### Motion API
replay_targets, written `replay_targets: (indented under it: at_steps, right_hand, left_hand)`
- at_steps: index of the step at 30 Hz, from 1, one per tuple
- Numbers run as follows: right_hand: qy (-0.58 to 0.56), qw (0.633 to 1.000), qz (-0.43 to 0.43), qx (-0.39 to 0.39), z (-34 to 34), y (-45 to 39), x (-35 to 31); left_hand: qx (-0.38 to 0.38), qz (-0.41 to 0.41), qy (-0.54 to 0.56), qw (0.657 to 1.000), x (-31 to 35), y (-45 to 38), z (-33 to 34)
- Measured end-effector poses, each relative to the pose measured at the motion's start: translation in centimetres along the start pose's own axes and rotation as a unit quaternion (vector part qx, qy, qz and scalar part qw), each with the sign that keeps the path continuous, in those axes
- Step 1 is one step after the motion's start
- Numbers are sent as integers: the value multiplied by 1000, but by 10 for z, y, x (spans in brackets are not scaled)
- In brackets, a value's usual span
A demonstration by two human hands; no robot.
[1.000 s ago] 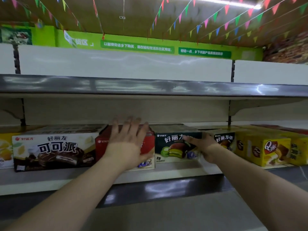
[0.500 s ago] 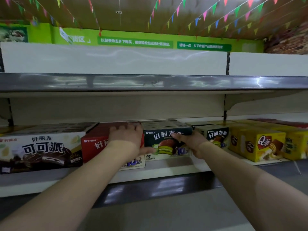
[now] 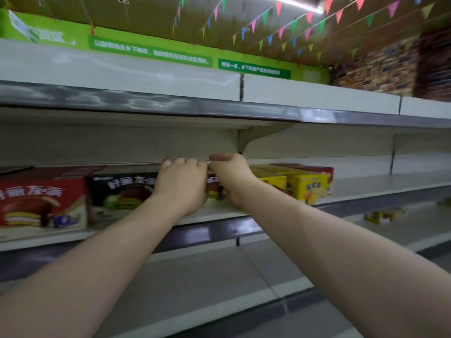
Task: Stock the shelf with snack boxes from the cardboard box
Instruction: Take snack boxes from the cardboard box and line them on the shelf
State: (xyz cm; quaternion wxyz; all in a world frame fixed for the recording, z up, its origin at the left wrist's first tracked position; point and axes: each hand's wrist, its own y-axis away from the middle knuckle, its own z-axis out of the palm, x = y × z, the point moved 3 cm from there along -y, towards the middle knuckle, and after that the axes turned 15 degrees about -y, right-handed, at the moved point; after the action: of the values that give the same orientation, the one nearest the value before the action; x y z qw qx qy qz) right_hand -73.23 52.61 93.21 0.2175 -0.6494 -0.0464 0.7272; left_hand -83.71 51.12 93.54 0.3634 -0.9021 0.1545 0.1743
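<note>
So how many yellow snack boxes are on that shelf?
2 clearly: one yellow snack box beside the right hand, another further right. More may sit hidden behind them.

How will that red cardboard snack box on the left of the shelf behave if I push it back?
The red cardboard snack box looks rigid with flat faces, so it should probably slide rather than roll. It sits low and wide on the white shelf, so tipping seems unlikely. Its glossy print suggests it may be a little slippery.
</note>
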Motion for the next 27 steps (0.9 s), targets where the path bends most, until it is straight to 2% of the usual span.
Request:
replay_targets:
  at_steps: [2, 5, 7, 9, 11, 13, 15, 19, 23, 25, 27]
  right_hand:
    - [19, 998, -49, 15, -47, 7, -13]
    - [165, 975, -150, 21, -128, 1, -37]
    - [264, 948, -178, 25, -175, -11, -49]
    - [282, 941, -177, 65, -229, -33, -56]
    - [251, 947, -165, 112, -275, -55, -58]
    - [199, 960, -138, 140, -312, -79, -50]
    - [121, 976, -74, 164, -343, -110, -35]
    - [-12, 986, 63, 153, -375, -169, -6]
    - [-67, 990, 109, 63, -382, -211, 14]
    - [-108, 980, 166, 7, -380, -224, 31]
    - [-135, 966, 219, -18, -376, -231, 46]
  left_hand:
    - [13, 13, 31, 999, 39, -10, -16]
    - [23, 39, 52, 998, 109, -36, -44]
    - [24, 64, 50, 996, 150, -53, -55]
    - [19, 87, 42, 995, 189, -71, -64]
    - [3, 109, 33, 994, 218, -90, -61]
    - [-23, 121, 18, 992, 239, -110, -52]
    - [-60, 124, -5, 991, 251, -129, -41]
    - [-175, 115, 3, 978, 264, -163, -24]
    - [-289, 135, 82, 944, 271, -183, -13]
    - [-317, 135, 101, 933, 271, -183, -11]
    - [-329, 120, 100, 931, 271, -182, -10]
